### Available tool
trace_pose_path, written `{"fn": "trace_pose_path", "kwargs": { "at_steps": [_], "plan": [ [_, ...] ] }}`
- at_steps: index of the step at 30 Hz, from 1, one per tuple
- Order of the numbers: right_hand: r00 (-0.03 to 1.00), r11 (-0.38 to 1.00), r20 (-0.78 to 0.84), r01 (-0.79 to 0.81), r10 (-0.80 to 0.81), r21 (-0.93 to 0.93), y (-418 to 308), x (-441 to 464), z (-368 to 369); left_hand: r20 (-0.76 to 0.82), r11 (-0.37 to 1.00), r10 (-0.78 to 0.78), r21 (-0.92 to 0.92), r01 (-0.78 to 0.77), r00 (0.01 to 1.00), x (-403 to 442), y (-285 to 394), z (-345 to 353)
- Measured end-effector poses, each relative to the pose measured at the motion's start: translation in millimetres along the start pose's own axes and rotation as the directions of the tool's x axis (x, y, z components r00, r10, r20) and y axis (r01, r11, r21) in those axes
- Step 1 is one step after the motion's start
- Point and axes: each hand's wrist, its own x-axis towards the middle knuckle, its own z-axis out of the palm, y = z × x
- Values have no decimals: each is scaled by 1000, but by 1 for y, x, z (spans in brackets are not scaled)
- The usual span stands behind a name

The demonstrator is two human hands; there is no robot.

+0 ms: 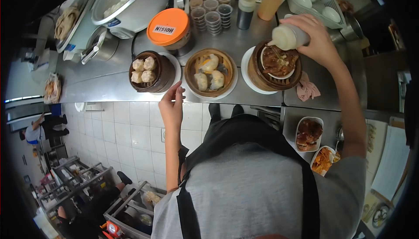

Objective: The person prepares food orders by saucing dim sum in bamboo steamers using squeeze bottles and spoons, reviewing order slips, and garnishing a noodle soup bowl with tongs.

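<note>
My right hand (313, 38) is wrapped round a squeeze bottle (289, 37) of pale contents. The bottle is tipped on its side, its nozzle pointing left above a bowl of brown sauced meat (277, 61). That bowl sits in a bamboo steamer basket (258, 74) on a white plate. Near the counter edge, my left hand (172, 106) holds nothing, fingers loosely extended beside the first two baskets. The middle steamer basket (189, 75) contains several pale dumplings (209, 63). In the left, darker steamer basket (162, 81) sit several open-topped dumplings (143, 68).
Behind the baskets stand an orange-lidded tub (167, 26) marked HOISIN, stacked sauce cups (212, 20) and more squeeze bottles (246, 10). A pink cloth (308, 89) lies at right, above containers of food (309, 133). Other people (43, 130) are at far left and lower left.
</note>
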Motion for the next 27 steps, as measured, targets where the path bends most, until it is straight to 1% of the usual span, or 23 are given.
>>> {"fn": "trace_pose_path", "kwargs": {
  "at_steps": [1, 2, 4, 5, 6, 8, 9, 11, 12, 14, 15, 17, 18, 21, 23, 25, 26, 27],
  "plan": [
    [1000, 989, -5, -12, 11, -144, 5, -14, -6, -16, 999, 30, -15, -30, 999, 1, 12, 5],
    [1000, 959, -11, -25, 23, -283, 10, -27, -11, 53, 997, 67, -36, -66, 996, 4, 21, 13],
    [1000, 946, 2, -22, 24, -325, 19, -47, -17, 186, 987, 149, -83, -135, 971, 15, 39, 32],
    [999, 937, 23, -17, 27, -348, 23, -56, -18, 268, 984, 158, -122, -129, 950, 17, 53, 45],
    [999, 929, 43, -12, 30, -371, 25, -63, -18, 303, 971, 237, -90, -220, 923, 19, 67, 60],
    [1000, 914, 25, 12, -2, -406, 34, -70, -17, 381, 916, 383, -42, -398, 841, 22, 90, 86],
    [1000, 905, 20, 24, -18, -425, 39, -72, -17, 394, 896, 414, -18, -443, 821, 25, 96, 95],
    [999, 889, -45, 4, -28, -458, 44, -69, -15, 423, 849, 468, 28, -527, 776, 29, 104, 109],
    [997, 882, -74, -3, -36, -472, 44, -65, -12, 446, 851, 442, 67, -521, 779, 30, 110, 113],
    [990, 907, -131, -8, -52, -420, 41, -57, 1, 482, 851, 382, 150, -504, 788, 29, 118, 116],
    [985, 919, -160, -6, -62, -394, 41, -56, 4, 467, 852, 392, 142, -504, 793, 28, 115, 116],
    [995, 927, -97, -9, -29, -375, 33, -61, 2, 422, 851, 417, 131, -509, 805, 31, 107, 115],
    [998, 931, -63, -11, -13, -365, 28, -63, 1, 420, 876, 382, 121, -468, 823, 32, 104, 111],
    [983, 941, -95, -177, 156, -289, 44, -91, 0, 418, 936, 282, 77, -343, 864, 28, 93, 98],
    [925, 923, -129, -370, 357, -106, 56, -112, 1, 420, 964, 226, 33, -263, 879, 26, 85, 96],
    [825, 837, -146, -536, 547, 110, 72, -136, 9, 464, 959, 234, 37, -282, 854, 23, 87, 103],
    [757, 766, -148, -599, 637, 232, 83, -149, 18, 485, 956, 236, 40, -291, 842, 20, 90, 108],
    [680, 677, -137, -646, 720, 352, 92, -159, 28, 536, 944, 184, 136, -299, 824, 18, 103, 111]
  ]
}}
